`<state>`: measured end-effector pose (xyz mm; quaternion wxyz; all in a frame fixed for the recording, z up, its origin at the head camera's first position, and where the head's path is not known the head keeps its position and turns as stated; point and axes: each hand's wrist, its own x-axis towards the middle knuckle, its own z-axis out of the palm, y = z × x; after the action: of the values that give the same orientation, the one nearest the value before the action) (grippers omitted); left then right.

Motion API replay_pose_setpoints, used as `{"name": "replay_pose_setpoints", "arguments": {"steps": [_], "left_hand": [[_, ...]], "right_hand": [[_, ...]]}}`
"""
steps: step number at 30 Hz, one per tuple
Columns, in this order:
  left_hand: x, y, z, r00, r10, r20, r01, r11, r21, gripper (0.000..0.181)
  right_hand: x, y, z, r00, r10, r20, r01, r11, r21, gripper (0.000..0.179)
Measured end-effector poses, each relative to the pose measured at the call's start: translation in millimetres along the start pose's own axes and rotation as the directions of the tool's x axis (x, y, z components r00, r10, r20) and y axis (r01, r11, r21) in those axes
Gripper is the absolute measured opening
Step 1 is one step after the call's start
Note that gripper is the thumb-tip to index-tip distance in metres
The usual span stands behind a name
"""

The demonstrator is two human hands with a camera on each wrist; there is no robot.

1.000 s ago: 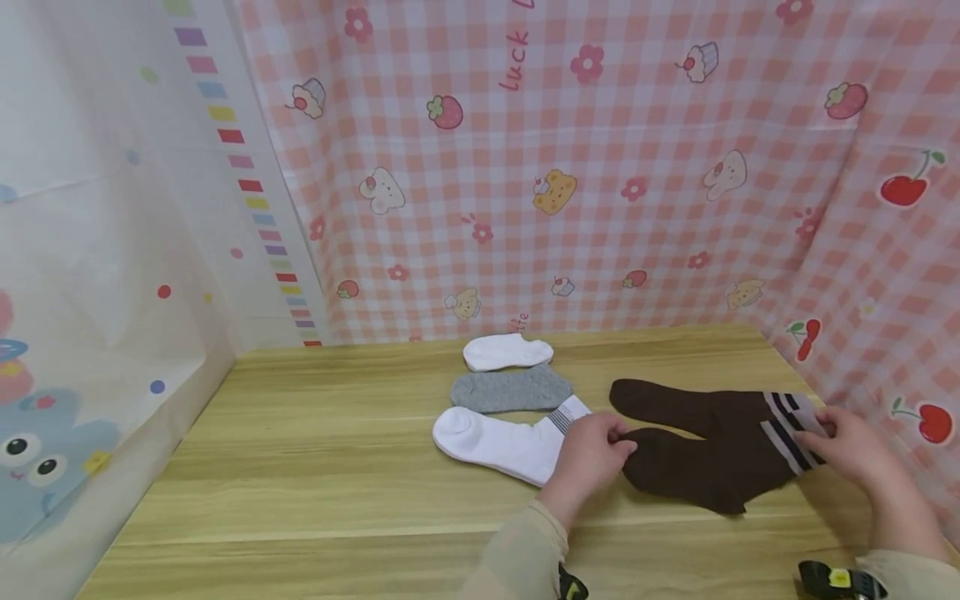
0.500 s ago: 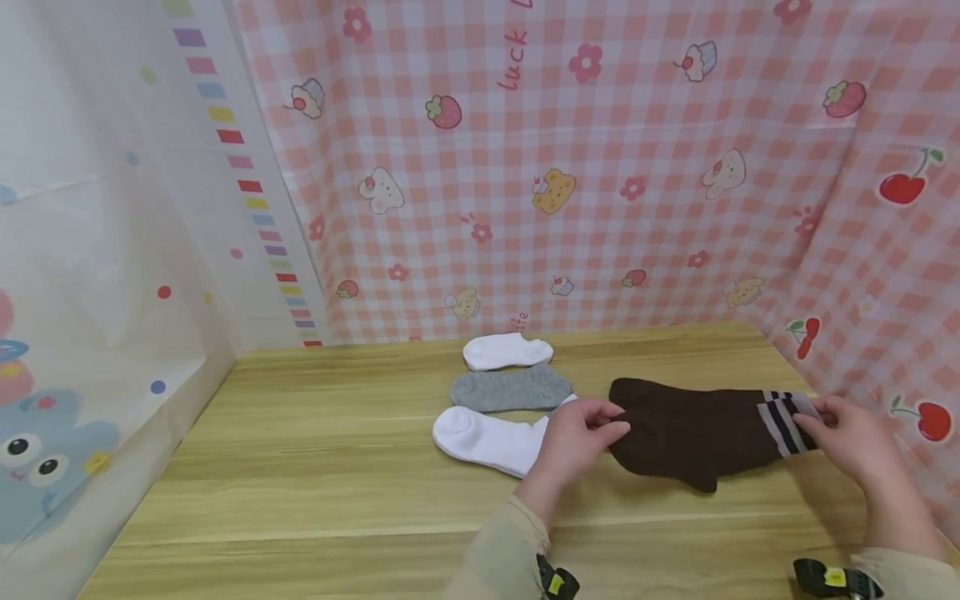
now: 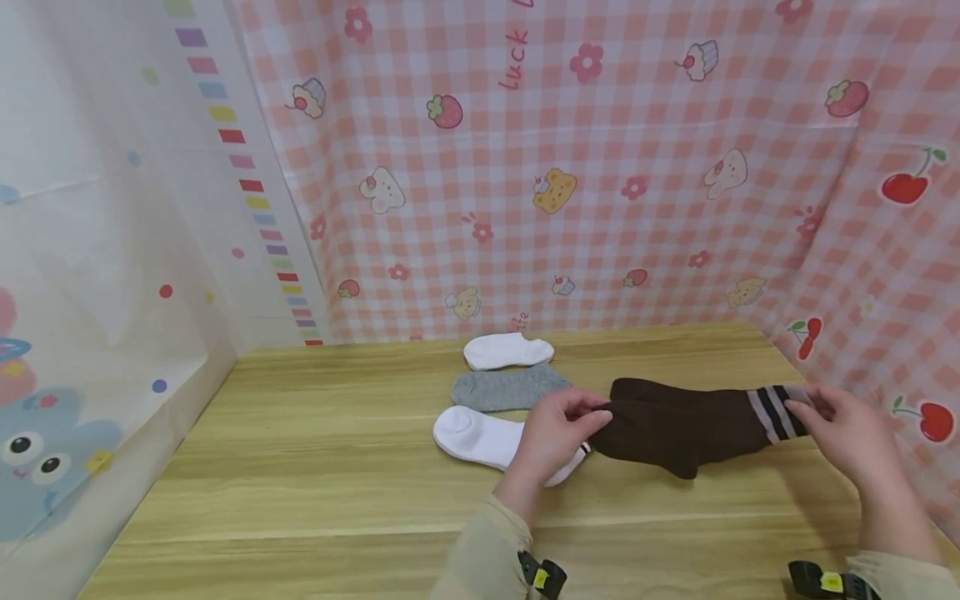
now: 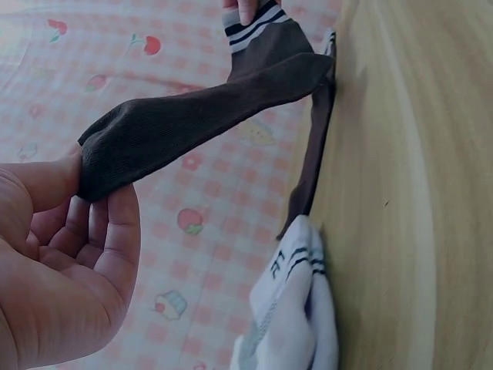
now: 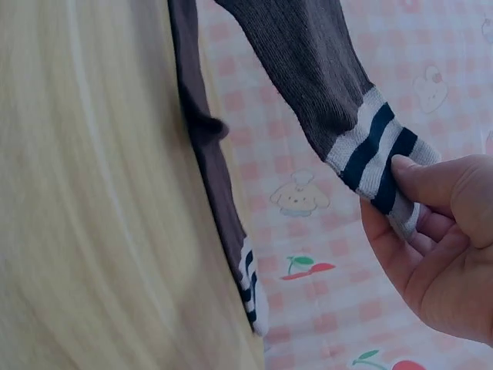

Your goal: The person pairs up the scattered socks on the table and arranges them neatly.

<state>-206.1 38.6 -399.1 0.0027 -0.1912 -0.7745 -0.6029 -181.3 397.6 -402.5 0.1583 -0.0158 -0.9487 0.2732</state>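
Observation:
A dark brown sock (image 3: 675,433) with a grey-and-black striped cuff is stretched between both hands, raised off the table in the wrist views. My left hand (image 3: 557,433) pinches its toe between thumb and fingers. The striped cuff (image 5: 377,154) is pinched by my right hand (image 3: 843,429). Behind and below, a second brown sock (image 5: 212,169) lies flat on the table, partly covered in the head view. Close to my left hand lies a white sock (image 3: 480,437) with dark stripes at its cuff, which the hand partly hides.
Beyond the white sock are a grey sock (image 3: 506,390) and a short white sock (image 3: 506,352), lined up on the wooden table (image 3: 300,467). A pink checked cloth (image 3: 480,167) hangs along the back and right sides. A pale sheet (image 3: 112,208) hangs at the left.
The held brown sock has risen and shifted left and away, now overlapping the second brown sock. My left hand has moved left over the white sock; the right hand moved slightly up with the cuff.

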Motion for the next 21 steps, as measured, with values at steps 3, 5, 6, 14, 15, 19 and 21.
{"name": "replay_pose_setpoints", "arguments": {"steps": [3,5,6,14,15,19,21], "left_hand": [[-0.9,0.0,-7.1,1.000,0.002,-0.010,-0.001,1.000,0.009,0.012],[-1.4,-0.7,-11.3,1.000,-0.012,-0.023,0.013,1.000,0.005,0.012],[-1.6,-1.0,-13.4,0.999,-0.020,-0.031,0.020,1.000,0.001,0.012],[-5.4,-3.9,-29.2,0.996,-0.029,-0.079,0.029,1.000,0.005,0.014],[-6.2,-4.2,-31.4,0.996,-0.022,-0.084,0.023,1.000,0.010,0.014],[-9.0,-4.6,-40.6,0.995,-0.012,-0.095,0.015,0.999,0.033,0.014],[-10.3,-4.3,-45.3,0.995,-0.010,-0.101,0.013,0.999,0.035,0.014]], "right_hand": [[-0.4,-9,-1,1.000,-0.008,0.005,0.008,1.000,0.009,0.032],[-0.4,-13,0,1.000,-0.025,-0.002,0.025,1.000,0.005,0.029],[-0.5,-15,0,0.999,-0.038,-0.007,0.038,0.999,0.006,0.027],[-3.0,-32,5,0.988,-0.149,-0.040,0.151,0.987,0.055,0.018],[-3.2,-34,6,0.985,-0.164,-0.046,0.166,0.984,0.058,0.016],[-4.1,-41,7,0.978,-0.201,-0.056,0.204,0.977,0.064,0.013],[-4.3,-45,9,0.974,-0.219,-0.054,0.222,0.972,0.076,0.013]]}}
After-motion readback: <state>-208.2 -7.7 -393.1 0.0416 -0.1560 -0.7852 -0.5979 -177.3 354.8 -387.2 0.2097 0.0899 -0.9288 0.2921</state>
